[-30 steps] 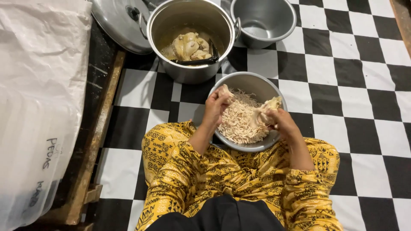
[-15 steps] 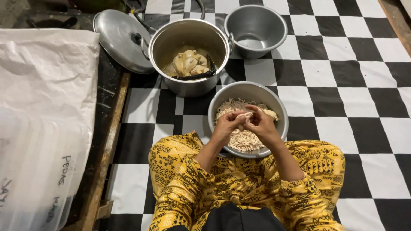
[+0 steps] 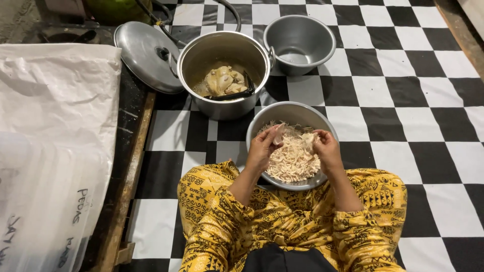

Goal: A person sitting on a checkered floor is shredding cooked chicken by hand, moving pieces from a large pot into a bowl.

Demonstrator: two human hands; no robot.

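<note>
Far to the left of the left hand lies a white plastic sheet [image 3: 55,100] with a stack of clear lids or tubs [image 3: 40,211] under its near end, on a dark wooden ledge [image 3: 132,151]. Up and left of that hand a pot lid [image 3: 146,55] leans flat on the floor beside the pot [image 3: 224,73], which holds pale cooked chicken [image 3: 222,80] and a dark utensil [image 3: 237,93]. The left hand [image 3: 262,148] is over the near-left rim of the bowl [image 3: 262,123], fingers pinched around a piece of meat [image 3: 278,135]. Between the two hands and below them the bowl is filled with shredded chicken [image 3: 292,161]. The right hand [image 3: 327,148] is over the bowl's right side, fingers closed on another pale piece [image 3: 308,138]; whether the two pieces are joined cannot be told. Beyond the right hand, past the bowl and just right of the pot, stands an empty steel basin [image 3: 300,43]. All stand on a black-and-white chequered floor [image 3: 413,111]. Below both hands are knees in yellow patterned cloth [image 3: 282,226], touching the bowl's near edge
</note>
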